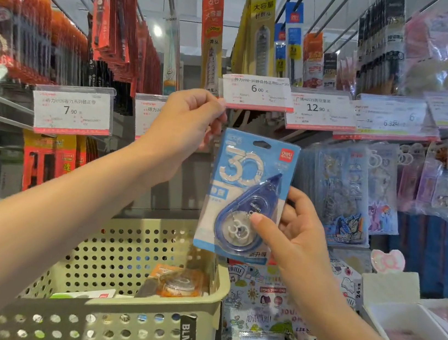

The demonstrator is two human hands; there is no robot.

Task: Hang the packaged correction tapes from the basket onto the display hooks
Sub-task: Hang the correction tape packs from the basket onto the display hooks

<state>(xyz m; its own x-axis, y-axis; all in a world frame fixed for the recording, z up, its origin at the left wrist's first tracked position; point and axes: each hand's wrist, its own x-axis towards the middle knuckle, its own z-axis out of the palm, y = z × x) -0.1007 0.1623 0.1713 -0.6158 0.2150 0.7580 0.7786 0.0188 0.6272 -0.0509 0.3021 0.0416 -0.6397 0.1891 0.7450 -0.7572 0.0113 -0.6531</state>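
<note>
One blue correction tape pack, pinched by the right hand, is unhung; left hand pinches the price tag; the basket seemingly holds more.

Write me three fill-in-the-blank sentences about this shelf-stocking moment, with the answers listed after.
1. The right hand holds a blue packaged correction tape printed with the number ____.
2. The left hand pinches the price tag that reads ____.
3. An orange packaged correction tape lies in the perforated ____.

Missing words: 30; 6.00; basket
</note>
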